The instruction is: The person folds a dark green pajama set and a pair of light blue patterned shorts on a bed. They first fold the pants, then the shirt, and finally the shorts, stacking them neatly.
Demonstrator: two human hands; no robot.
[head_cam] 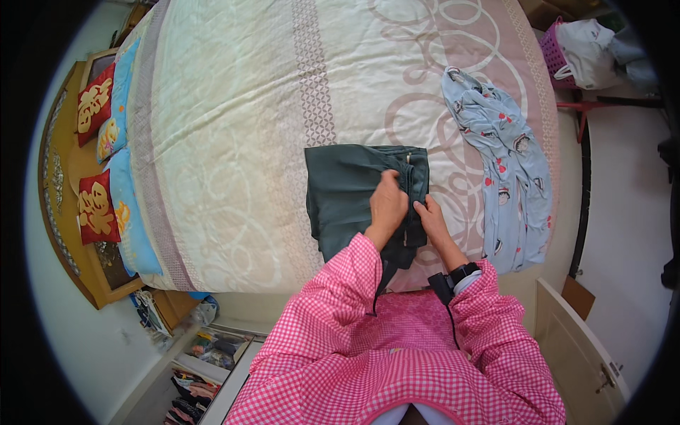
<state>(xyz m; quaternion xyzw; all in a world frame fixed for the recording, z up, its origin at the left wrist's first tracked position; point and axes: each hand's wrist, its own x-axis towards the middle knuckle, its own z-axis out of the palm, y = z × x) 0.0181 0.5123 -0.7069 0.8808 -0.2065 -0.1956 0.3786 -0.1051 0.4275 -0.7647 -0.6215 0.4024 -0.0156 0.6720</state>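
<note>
A dark green garment [340,191] lies folded into a rough rectangle near the bed's front edge, its gathered waistband along the right side. My left hand [389,204] rests on the cloth beside the waistband, fingers curled; whether it pinches the fabric is not clear. At the garment's right edge, my right hand [433,218] holds the waistband edge between thumb and fingers. A dark strap or cord hangs from the garment's lower end. Further right, light blue printed pajamas [504,159] lie loosely bunched on the bed.
The patterned bedspread [228,133] spans the bed. Blue pillows [133,212] and red cushions [96,207] lie at the left by the headboard. A purple basket [555,53] with bags stands upper right. An open drawer [196,372] with clothes is lower left, a cabinet door [574,340] lower right.
</note>
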